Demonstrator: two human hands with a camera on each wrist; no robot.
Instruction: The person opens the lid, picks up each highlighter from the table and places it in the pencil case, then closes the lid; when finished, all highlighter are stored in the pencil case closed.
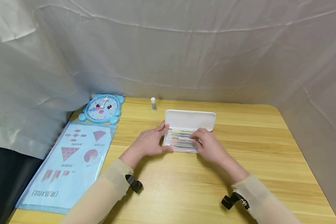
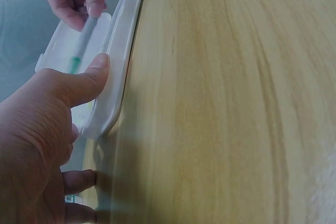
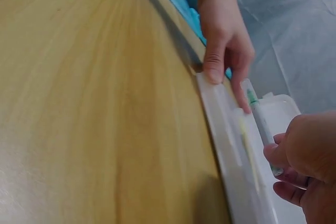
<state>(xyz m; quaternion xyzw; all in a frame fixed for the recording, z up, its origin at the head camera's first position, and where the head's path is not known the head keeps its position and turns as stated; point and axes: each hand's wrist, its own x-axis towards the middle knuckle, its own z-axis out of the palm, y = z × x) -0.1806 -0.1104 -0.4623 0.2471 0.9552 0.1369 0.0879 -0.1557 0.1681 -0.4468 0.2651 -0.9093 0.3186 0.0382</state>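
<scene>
A white pencil case (image 1: 190, 120) stands with its lid raised on the wooden table, several coloured pens (image 1: 182, 133) lying inside. My left hand (image 1: 149, 142) holds the case's left end, thumb at the front edge and fingers toward the back. Over the right part of the case, my right hand (image 1: 210, 146) pinches a grey-white marker (image 3: 261, 121) with a green band and a clear cap. The marker is tilted above the tray in both wrist views. The right hand's fingers hide part of the pens in the head view.
A small white-capped glue stick (image 1: 153, 104) stands upright behind the case. At the back left lies a blue toy clock (image 1: 102, 108). A blue document folder (image 1: 72, 168) with printed charts covers the table's left side. Grey sheeting (image 1: 184, 56) hangs around the table.
</scene>
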